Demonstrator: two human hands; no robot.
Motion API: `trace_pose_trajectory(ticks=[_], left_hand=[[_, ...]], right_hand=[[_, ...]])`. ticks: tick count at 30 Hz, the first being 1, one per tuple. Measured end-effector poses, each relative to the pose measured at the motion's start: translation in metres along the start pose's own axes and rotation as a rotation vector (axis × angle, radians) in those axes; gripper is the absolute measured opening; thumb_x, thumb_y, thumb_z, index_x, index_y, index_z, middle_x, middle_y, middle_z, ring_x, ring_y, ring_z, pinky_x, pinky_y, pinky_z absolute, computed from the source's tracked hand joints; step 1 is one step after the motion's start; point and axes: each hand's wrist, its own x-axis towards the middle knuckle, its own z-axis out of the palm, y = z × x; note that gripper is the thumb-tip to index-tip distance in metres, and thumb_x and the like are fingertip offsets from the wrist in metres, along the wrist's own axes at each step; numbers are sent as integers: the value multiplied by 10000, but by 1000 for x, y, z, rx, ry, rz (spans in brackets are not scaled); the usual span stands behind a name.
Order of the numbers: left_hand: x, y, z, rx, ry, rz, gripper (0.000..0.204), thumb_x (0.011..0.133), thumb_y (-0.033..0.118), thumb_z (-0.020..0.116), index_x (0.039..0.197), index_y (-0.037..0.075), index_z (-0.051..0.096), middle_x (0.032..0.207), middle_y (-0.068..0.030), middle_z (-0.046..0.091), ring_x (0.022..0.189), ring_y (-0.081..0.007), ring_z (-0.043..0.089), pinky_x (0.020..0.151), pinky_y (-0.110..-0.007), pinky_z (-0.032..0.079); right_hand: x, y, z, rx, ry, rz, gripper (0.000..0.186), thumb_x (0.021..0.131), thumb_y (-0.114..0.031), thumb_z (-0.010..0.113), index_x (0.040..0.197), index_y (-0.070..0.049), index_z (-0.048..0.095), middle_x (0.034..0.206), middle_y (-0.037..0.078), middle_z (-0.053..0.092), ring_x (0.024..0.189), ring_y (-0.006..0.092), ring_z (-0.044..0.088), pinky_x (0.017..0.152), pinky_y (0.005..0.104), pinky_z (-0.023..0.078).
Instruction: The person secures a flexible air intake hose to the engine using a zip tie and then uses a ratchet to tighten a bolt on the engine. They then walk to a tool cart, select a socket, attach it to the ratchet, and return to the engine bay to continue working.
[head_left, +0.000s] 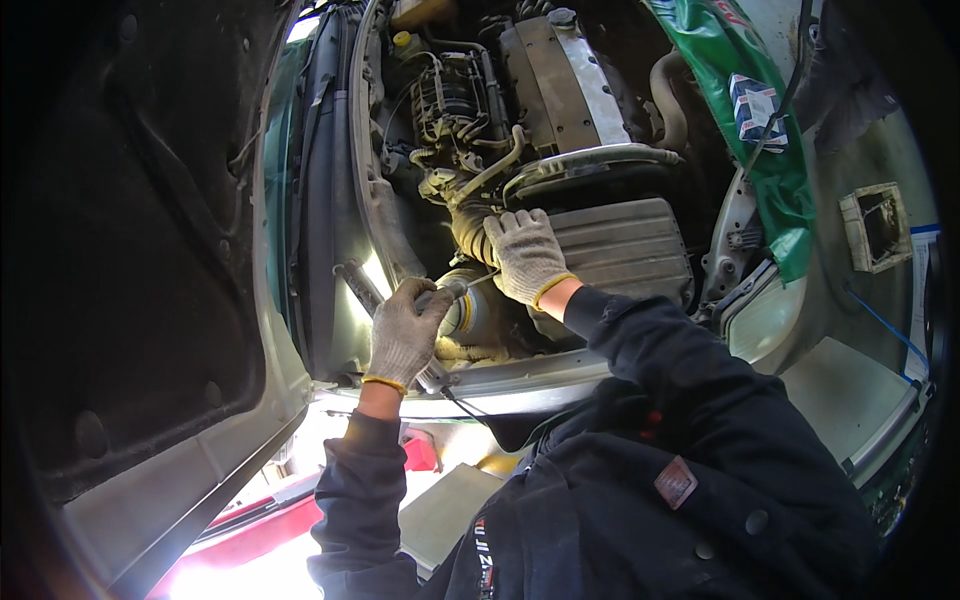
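Observation:
My left hand (405,335), in a grey knit glove with a yellow cuff, is closed around the handle of a screwdriver (447,293). The thin shaft points right, and its tip ends at my right hand (527,255). That hand, gloved alike, has its fingers curled over the end of a ribbed air intake hose (472,232), beside the ribbed black air filter box (625,245). My palm hides the spot where hose and box meet. Below the screwdriver sits a pale round part with a yellow band (470,315). A lit work lamp (357,288) lies behind my left hand.
A raised hood (150,250) fills the left side. The engine cover (560,85) lies farther in. A green fender cover (770,180) bears a small blue-and-white box (758,112). The lamp's cable (465,408) hangs over the front edge. A dirty square container (876,228) stands at right.

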Motion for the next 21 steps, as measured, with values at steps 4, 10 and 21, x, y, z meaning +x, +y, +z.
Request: trace_pose_trajectory(ticks=[4, 10, 21], left_hand=[[5, -2, -1, -18, 22, 64, 600, 1015, 512, 833, 1167, -69, 823, 1087, -272, 849, 1037, -364, 834, 952, -437, 628], [8, 3, -2, -28, 6, 21, 610, 1003, 512, 827, 1179, -72, 828, 1119, -296, 846, 1096, -380, 834, 1005, -439, 623], [4, 1, -10, 585, -116, 636, 349, 1053, 143, 785, 1345, -46, 759, 1163, -208, 870, 1118, -310, 833, 985, -399, 624]], right_hand=[[0, 0, -1, 8, 12, -3, 651, 819, -302, 900, 1380, -70, 667, 1252, 110, 750, 1219, 286, 689, 1073, 460, 470], [0, -1, -2, -14, -32, 9, 663, 829, -311, 893, 1403, -69, 666, 1258, 110, 746, 1221, 287, 688, 1079, 462, 468], [3, 0, 4, 1, -24, 7, 783, 778, -372, 941, 1451, -76, 673, 1264, 111, 741, 1222, 304, 686, 1079, 483, 474]])
